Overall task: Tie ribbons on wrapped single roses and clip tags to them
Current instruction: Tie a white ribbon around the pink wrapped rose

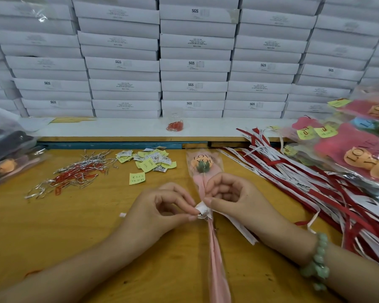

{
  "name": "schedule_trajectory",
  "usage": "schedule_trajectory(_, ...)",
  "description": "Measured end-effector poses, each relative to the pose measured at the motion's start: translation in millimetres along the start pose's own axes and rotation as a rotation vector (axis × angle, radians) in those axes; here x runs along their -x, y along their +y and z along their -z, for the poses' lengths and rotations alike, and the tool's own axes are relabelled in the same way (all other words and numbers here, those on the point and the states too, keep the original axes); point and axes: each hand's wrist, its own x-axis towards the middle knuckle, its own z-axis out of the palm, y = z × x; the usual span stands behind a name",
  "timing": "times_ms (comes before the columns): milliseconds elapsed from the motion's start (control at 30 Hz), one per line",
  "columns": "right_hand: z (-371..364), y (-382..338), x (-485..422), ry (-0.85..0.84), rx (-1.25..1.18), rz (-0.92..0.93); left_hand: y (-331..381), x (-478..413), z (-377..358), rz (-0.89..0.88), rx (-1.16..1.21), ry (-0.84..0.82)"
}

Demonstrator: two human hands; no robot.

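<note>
1. The rose (200,166) lies in its clear and pink sleeve on the table (92,228) straight in front of you, bloom end away, stem end running back between your forearms.
2. A white ribbon (202,210) sits at the narrow waist of the sleeve. One tail trails off to the right under your right wrist.
3. Your left hand (162,206) pinches the ribbon between thumb and forefinger, with the other fingers curled loosely.
4. Your right hand (228,193) meets it from the other side, thumb tip on the ribbon and fingers curled in above it.
5. Judging by this, you are mid-tie. No finished bow shows, and I see no tag on this rose.
6. What is left for this one: close the knot, then clip a tag on.
7. The tags (152,161) lie just beyond your left hand, and the clips (74,177) lie farther left.
8. Spare ribbons (293,171) fan out on your right in a large heap, so I judge many roses remain.
9. Past the heap, finished roses (359,149) lie stacked, several already carrying yellow tags.
</note>
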Motion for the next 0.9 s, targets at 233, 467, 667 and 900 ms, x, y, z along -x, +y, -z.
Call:
schedule_trajectory(233,6.5,-1.4,-2.0,-0.078,0.025,-0.078,-0.1,-1.4,-1.2,-0.008,0.009,-0.014)
schedule_trajectory(467,8.3,-0.7,-3.6,-0.070,0.077,0.010,0.3,-1.7,-1.0,0.009,0.017,-0.016)
schedule_trajectory(667,6.7,-0.5,0.5,-0.126,0.151,0.072,0.3,-0.5,-1.8,0.048,0.013,-0.010)
schedule_trajectory(900,3.2,0.9,2.2,-0.137,0.177,0.090,1.5,-1.1,-1.3,0.061,0.002,0.007)
